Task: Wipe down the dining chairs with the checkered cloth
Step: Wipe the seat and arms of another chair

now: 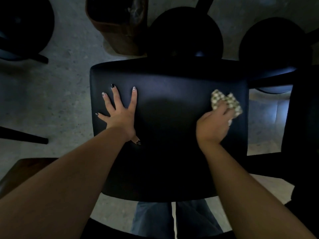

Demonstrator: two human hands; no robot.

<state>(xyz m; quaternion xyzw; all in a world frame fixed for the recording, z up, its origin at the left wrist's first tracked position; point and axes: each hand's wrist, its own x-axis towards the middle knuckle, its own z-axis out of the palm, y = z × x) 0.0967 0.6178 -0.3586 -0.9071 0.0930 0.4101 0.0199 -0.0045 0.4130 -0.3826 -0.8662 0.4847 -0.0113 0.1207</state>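
Left hand (pixel 119 114): I see it flat on the black chair seat (pixel 169 135), palm down, fingers straight and spread wide, thumb tucked back toward the wrist; forearm runs in from the lower left.
Right hand (pixel 214 125): fingers curled over the checkered cloth (pixel 226 102), gripping it and pressing it onto the seat; forearm runs in from the lower right.
Checkered cloth: bunched, green and cream, sticking out ahead of my right knuckles, near the seat's right edge, well apart from the left hand.
Chair seat: dark, padded, under both hands.
Round black seats (pixel 184 35): beyond the hands.
Brown bin (pixel 119 30): beyond the left hand, on the speckled floor (pixel 51 94).
Jeans (pixel 155 219): below the seat's near edge, between my forearms.
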